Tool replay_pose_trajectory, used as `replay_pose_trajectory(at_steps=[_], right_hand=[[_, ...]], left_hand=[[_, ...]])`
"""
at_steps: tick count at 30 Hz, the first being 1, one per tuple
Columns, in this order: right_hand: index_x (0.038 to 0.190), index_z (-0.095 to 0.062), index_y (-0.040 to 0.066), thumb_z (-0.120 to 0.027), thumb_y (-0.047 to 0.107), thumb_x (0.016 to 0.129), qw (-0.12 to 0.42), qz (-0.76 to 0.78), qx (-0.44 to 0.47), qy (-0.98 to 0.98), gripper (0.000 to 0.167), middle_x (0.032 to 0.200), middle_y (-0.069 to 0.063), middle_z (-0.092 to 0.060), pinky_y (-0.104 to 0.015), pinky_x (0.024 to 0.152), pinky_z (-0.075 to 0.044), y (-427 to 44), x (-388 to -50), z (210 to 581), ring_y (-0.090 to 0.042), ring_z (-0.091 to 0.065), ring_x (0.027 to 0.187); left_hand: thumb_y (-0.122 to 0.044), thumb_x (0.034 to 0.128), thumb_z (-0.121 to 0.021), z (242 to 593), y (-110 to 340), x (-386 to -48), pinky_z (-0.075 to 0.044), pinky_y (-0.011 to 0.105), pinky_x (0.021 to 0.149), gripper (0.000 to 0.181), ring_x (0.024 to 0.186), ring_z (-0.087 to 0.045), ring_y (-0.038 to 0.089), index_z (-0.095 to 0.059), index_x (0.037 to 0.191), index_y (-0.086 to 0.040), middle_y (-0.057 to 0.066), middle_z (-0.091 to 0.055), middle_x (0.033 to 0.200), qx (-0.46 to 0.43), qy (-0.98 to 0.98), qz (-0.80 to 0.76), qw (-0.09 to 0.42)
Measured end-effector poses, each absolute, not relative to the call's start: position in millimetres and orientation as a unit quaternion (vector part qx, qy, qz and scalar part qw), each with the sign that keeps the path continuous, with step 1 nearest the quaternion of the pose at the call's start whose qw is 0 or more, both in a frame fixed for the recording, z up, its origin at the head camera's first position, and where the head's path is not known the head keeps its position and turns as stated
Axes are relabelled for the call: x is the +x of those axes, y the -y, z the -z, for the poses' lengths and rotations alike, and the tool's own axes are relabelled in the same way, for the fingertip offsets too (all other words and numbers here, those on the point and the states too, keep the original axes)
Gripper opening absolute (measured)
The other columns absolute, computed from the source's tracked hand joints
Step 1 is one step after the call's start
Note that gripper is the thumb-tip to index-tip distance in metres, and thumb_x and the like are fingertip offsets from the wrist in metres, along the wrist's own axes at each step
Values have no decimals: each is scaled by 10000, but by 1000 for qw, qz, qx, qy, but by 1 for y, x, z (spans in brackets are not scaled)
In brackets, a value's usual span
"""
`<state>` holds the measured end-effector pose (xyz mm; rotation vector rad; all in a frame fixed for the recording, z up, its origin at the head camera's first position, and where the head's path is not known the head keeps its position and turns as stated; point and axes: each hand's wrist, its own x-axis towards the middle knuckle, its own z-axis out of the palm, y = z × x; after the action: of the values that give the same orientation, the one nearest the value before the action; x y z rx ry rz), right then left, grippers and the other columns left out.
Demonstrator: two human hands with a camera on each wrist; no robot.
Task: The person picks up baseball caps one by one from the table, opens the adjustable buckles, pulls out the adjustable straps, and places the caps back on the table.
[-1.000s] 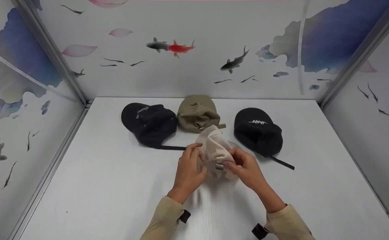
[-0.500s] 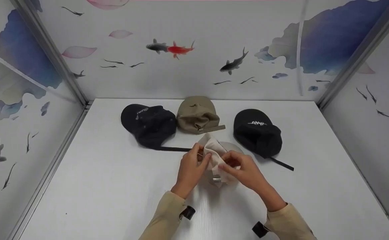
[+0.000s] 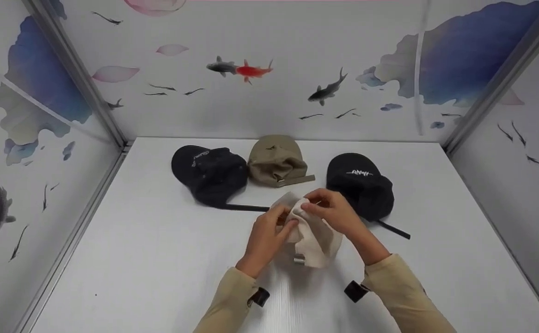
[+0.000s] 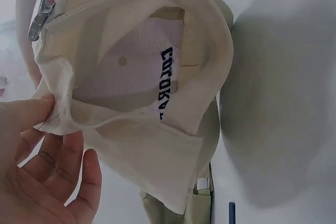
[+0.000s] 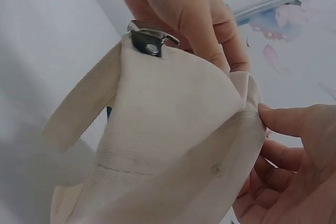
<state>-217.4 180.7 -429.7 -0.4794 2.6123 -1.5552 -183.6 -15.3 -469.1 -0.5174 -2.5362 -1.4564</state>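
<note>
A cream cap (image 3: 319, 243) is held up over the table between both hands. My left hand (image 3: 264, 238) pinches its edge between thumb and fingers. On the far right part of that edge my right hand (image 3: 339, 215) has a pinching grip too. The left wrist view looks into the cap's opening, where dark letters (image 4: 166, 80) show on a pale panel. A metal buckle (image 5: 149, 40) sits on the cap's edge in the right wrist view, with a loose strap (image 5: 84, 98) hanging beside it. The brim is mostly hidden in the head view.
Behind the hands lie a black cap (image 3: 214, 173) at left, an olive-brown cap (image 3: 276, 159) in the middle and another black cap (image 3: 359, 185) at right. Their straps stick out. White panels with painted fish (image 3: 253, 70) enclose the white table (image 3: 168, 277).
My right hand has shifted away from me along the cap's edge. The cap has turned, and its buckle now hangs lower, closer to me. The left hand keeps its pinch, slightly lower.
</note>
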Motion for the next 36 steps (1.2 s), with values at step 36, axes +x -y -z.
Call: replay_pose_trajectory(at_steps=[36], right_hand=[[1006, -618, -29, -735, 50, 881, 19, 563, -132, -816, 188, 845, 81, -631, -179, 654, -496, -236, -214, 352, -44, -579, 733]], left_hand=[[-177, 998, -589, 502, 48, -184, -485, 273, 928, 242, 1015, -644, 120, -610, 1129, 25, 197, -690, 1190, -181, 724, 638, -187]])
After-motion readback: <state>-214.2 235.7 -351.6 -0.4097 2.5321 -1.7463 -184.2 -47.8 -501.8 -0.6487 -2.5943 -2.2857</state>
